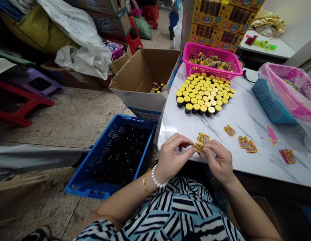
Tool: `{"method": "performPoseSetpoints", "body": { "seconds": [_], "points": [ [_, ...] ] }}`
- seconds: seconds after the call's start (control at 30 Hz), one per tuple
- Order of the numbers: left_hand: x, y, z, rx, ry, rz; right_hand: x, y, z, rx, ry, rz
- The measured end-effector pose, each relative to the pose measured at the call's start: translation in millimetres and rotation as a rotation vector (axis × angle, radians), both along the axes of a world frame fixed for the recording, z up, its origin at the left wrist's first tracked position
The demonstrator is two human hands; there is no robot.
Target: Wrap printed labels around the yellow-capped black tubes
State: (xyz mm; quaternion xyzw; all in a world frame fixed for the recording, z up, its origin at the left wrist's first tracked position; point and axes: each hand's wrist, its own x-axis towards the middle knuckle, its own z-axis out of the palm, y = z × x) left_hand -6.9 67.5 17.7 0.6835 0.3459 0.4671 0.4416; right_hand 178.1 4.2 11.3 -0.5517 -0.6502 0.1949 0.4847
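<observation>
Between my two hands is a small yellow printed packet (198, 149), held just over the table's front edge. My left hand (174, 151), with a pearl bracelet at the wrist, pinches its left side between thumb and fingertips. My right hand (219, 160) is closed on its right side. Just behind it shows another yellow printed piece (203, 137); whether it is joined to the held one I cannot tell. Similar packets (229, 131) lie to the right, two of them overlapping (247, 144). Farther back stand rows of black jars with yellow lids (202, 93).
A pink basket (213, 72) of wrapped pieces stands behind the jars. Pink bits (271, 135) and a red-and-yellow packet (288, 156) lie right, near a blue basket (271, 100). Left of the white table (168, 130) are an open carton (145, 97) and a blue crate (100, 147) of black pieces.
</observation>
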Motion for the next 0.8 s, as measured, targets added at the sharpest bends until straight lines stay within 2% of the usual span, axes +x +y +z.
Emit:
{"method": "performPoseSetpoints", "body": {
  "seconds": [0.1,0.27,0.47,0.8],
  "points": [
    [0.6,-2.0,-1.4,0.081,-0.014,-0.020,-2.5,2.6,-1.6,-0.056,0.056,-0.038],
    [-1.7,-5.2,-7.1,0.216,0.051,0.103,-8.9,8.0,-4.6,-0.012,-0.002,-0.087],
    [-2.9,-4.2,-13.3,0.231,0.083,0.176,-13.4,10.1,-7.7,0.041,-0.093,-0.123],
    [-8.4,-8.4,-23.2,0.153,0.075,0.128,-15.2,13.9,-16.3,0.027,-0.120,-0.211]
  ]
}}
